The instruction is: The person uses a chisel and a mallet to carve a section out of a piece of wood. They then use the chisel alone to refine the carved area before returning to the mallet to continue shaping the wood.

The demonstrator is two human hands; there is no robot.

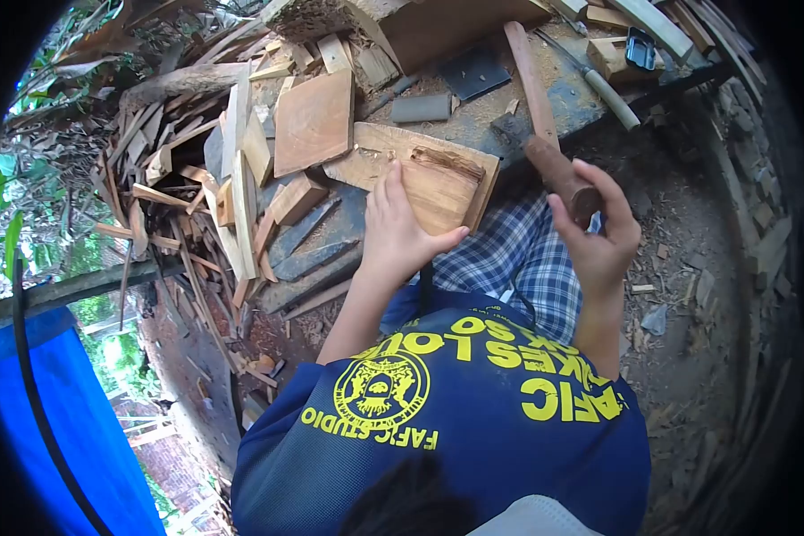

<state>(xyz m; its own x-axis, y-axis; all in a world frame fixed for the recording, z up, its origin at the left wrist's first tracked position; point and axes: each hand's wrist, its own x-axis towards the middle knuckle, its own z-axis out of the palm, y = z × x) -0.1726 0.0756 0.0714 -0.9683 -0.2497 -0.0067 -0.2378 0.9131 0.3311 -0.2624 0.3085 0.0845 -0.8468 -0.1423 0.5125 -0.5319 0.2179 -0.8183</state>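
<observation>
Wooden board (447, 195), left fingers (393, 181) grasping its edge; right fingers (606, 189) grasping mallet (554, 170), gap between

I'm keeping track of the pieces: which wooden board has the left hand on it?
The pale board with the rough dark strip: the left hand rests on it. The redder square board nearby has no strip and no hand.

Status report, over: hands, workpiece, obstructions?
Right hand holding brown wooden piece. Left hand on wooden board, rough near its far edge. Scrap wood piled left.
</observation>
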